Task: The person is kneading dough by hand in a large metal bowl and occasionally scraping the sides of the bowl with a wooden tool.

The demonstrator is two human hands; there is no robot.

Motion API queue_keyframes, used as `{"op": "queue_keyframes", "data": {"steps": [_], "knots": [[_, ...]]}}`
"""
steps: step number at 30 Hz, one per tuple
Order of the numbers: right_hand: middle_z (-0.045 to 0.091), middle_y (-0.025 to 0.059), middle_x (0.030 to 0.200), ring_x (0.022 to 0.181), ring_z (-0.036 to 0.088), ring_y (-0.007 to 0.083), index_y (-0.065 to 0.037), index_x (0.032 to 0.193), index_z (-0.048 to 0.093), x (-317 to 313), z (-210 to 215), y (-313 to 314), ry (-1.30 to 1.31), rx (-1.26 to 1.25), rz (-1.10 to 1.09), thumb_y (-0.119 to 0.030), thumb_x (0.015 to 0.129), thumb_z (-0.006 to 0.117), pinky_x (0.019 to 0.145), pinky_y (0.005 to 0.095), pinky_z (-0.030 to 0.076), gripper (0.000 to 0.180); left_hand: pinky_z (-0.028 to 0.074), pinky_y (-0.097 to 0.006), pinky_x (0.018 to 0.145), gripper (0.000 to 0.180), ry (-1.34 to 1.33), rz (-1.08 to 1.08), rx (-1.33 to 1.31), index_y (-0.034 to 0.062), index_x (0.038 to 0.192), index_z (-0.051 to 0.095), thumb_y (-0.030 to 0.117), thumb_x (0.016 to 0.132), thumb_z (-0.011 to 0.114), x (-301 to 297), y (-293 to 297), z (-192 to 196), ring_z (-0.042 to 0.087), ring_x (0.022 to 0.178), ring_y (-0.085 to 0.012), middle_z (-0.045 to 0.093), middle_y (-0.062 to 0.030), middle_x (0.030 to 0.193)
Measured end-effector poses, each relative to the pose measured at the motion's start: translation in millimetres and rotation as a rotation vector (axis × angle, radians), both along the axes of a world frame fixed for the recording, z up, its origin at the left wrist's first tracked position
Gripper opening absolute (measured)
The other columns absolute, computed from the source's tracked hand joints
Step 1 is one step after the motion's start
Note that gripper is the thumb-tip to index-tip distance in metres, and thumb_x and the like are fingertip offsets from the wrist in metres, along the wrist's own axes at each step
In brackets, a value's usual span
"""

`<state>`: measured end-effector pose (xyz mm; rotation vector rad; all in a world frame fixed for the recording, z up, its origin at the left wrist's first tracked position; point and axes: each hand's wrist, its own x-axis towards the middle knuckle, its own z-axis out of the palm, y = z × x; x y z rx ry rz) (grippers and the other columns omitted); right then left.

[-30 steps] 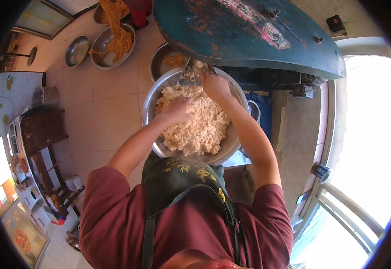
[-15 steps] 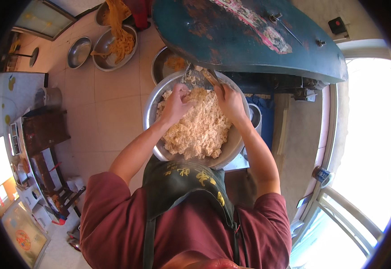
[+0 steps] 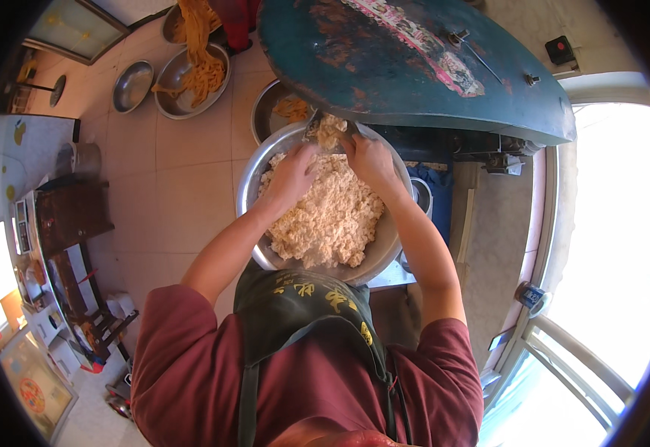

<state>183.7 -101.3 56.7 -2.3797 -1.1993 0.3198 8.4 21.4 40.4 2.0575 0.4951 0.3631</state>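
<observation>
A large metal bowl (image 3: 246, 201) in front of my apron holds pale, crumbly dough (image 3: 329, 216). My left hand (image 3: 292, 176) is over the bowl's far left part, its fingers bent, slightly smeared and partly hidden. At the far right of the bowl is my right hand (image 3: 373, 162), its fingers curled; what they hold, if anything, is hidden. Between and beyond my fingertips, a lump of dough (image 3: 330, 131) sits at the metal mouth below the edge of a worn blue-green machine (image 3: 414, 63).
On the tiled floor at the far left stand a small metal bowl (image 3: 133, 86) and a metal basin (image 3: 223, 93) with orange-yellow strips (image 3: 200, 78). Another metal basin (image 3: 259, 119) is partly under the machine. A blue can (image 3: 530, 293) stands near the bright window at right.
More dough shows at the machine's mouth. My right hand has shifted left and turned inward. My left hand has moved slightly, and the bowl stays in place.
</observation>
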Motion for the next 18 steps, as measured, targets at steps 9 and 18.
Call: {"op": "queue_keyframes", "data": {"steps": [9, 18], "knots": [[0.071, 0.0157, 0.095, 0.077, 0.071, 0.0325, -0.026, 0.135, 0.058, -11.7, 48.0, 1.0, -0.25, -0.06, 0.142, -0.012, 0.092, 0.054, 0.057, 0.0442, 0.056, 0.045, 0.051, -0.043, 0.094, 0.053, 0.161, -0.276, 0.194, 0.0072, 0.133, 0.054, 0.006, 0.081, 0.068, -72.5, 8.3, -27.1, 0.06, 0.113, -0.0375, 0.061, -0.0173, 0.126], [0.069, 0.0173, 0.085, 0.069, 0.068, 0.0373, -0.017, 0.122, 0.065, 0.3, 30.4, 25.8, -0.276, -0.123, 0.124, -0.018, 0.098, 0.054, 0.06, 0.0465, 0.056, 0.026, 0.052, -0.046, 0.096, 0.06, 0.833, -0.356, 0.292, -0.0077, 0.13, 0.05, 0.03, 0.087, 0.07, 31.4, 14.3, -80.4, 0.061, 0.112, -0.0385, 0.06, -0.0282, 0.123]]}}
